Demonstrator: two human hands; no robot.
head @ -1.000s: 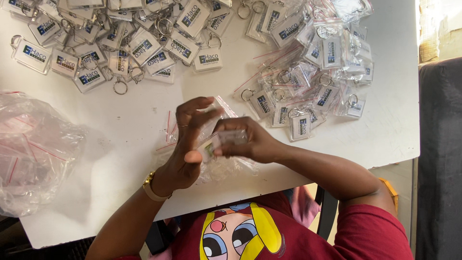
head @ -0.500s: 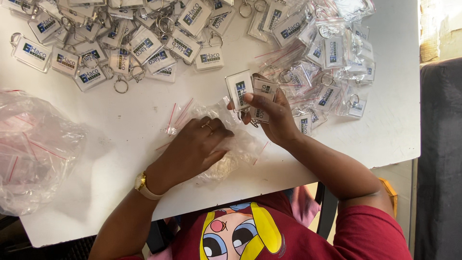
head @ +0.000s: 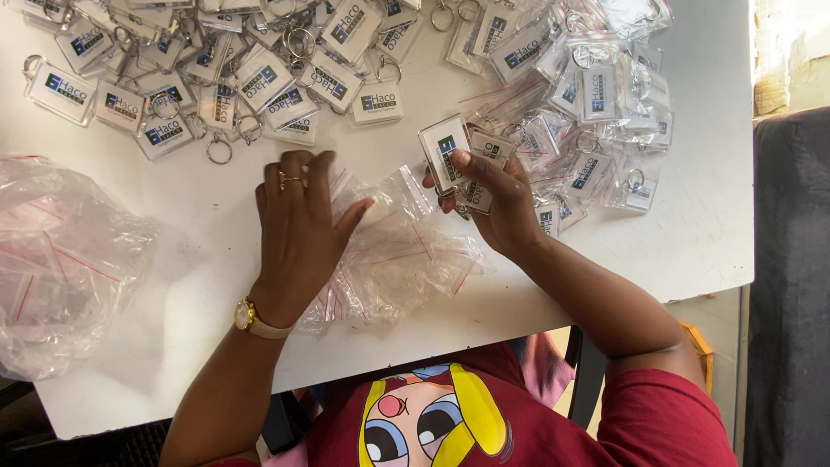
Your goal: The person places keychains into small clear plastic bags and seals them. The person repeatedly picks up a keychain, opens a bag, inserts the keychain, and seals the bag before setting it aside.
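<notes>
Currently: right hand (head: 501, 203), fingers pinched on one clear rectangular keychain (head: 443, 151) with a blue-and-white label, above the small zip bags (head: 402, 255). Left hand (head: 298, 229), fingers spread flat, presses on those red-striped bags at the white bench's (head: 700, 251) near edge. Bagged keychains (head: 596, 86), top right: a fair heap done. Loose keychains (head: 216, 78) with rings, top left: many left. Large crumpled plastic bag (head: 60, 259), far left.

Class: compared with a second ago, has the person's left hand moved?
Yes. The left hand has moved away from the table's near edge, toward the loose key tags.
</notes>
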